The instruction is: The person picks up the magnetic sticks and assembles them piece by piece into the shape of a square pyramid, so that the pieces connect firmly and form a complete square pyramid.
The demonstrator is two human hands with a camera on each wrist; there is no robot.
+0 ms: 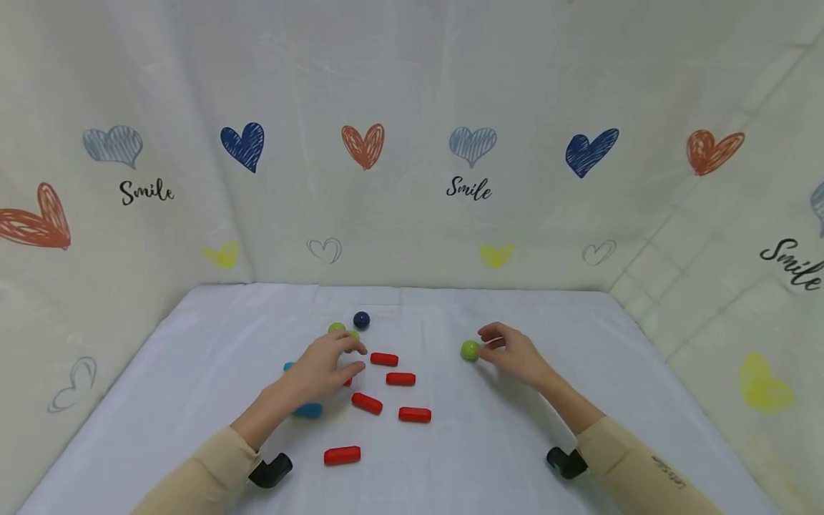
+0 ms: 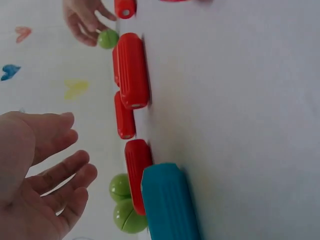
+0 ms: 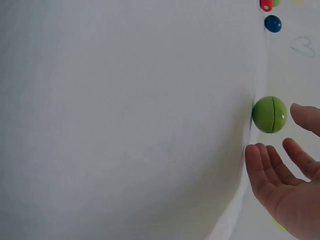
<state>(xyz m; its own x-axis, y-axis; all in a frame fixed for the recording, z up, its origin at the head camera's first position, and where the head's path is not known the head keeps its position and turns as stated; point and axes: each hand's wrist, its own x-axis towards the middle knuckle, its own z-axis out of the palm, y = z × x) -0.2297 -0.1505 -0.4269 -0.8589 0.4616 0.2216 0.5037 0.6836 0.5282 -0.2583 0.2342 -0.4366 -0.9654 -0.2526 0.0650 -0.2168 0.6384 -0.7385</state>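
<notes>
My left hand [image 1: 324,367] hovers with loosely bent fingers above a partly hidden red ridged block [image 1: 348,382] and blue blocks [image 1: 307,410]. Nothing is in its grasp; in the left wrist view, thumb and fingers stand apart. Two green balls [image 1: 337,327] lie just beyond its fingers, one partly covered by them. My right hand [image 1: 518,357] is beside a single green ball [image 1: 470,350], thumb and fingers spread. In the right wrist view, a small gap separates this grooved ball [image 3: 270,115] from the thumb and fingertips.
Several red blocks [image 1: 400,379] lie scattered between the hands, one red block [image 1: 342,455] nearer the front. A dark blue ball [image 1: 362,320] sits toward the back. A white cloth [image 1: 489,443] covers the table, and printed curtains [image 1: 412,214] stand behind and at the sides.
</notes>
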